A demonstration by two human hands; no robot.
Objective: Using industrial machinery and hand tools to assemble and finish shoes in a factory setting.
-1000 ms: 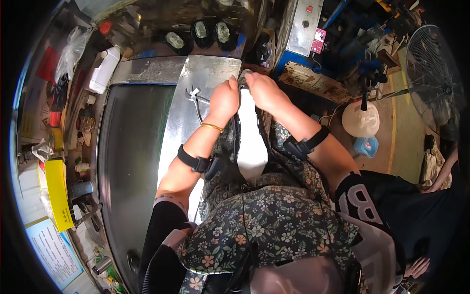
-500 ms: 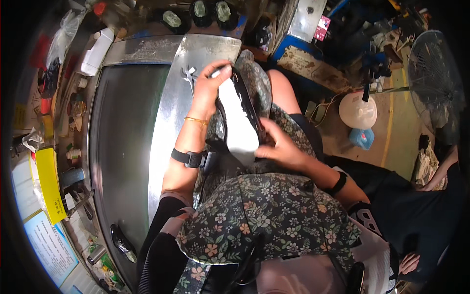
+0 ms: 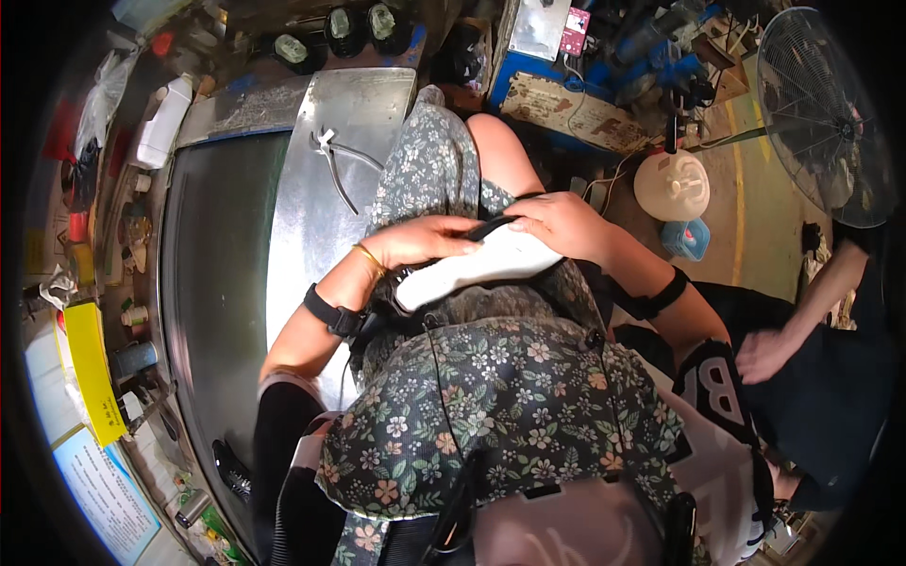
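Note:
Across my floral-aproned lap lies a black shoe upper on a last, its white underside (image 3: 481,269) facing up and its length running left to right. My left hand (image 3: 423,240) grips its far edge near the left end, fingers closed on the black material. At the right end my right hand (image 3: 564,226) is wrapped over it, thumb against the black rim. The hands hide much of the upper's far side. Beyond my left hand, lasting pincers (image 3: 332,160) with spread handles rest on a shiny metal plate (image 3: 302,203).
A dark conveyor belt (image 3: 222,245) runs along the left, with a black shoe (image 3: 231,472) at its near end. Several shoes on lasts (image 3: 343,30) stand at the back. On the right are a fan (image 3: 821,113), a whitish round container (image 3: 672,185) and another person's hand (image 3: 763,356).
The shoe has turned from nearly upright to lying crosswise and come lower onto my lap. My left hand moved down, my right hand up to its far edge. The other person's arm moved.

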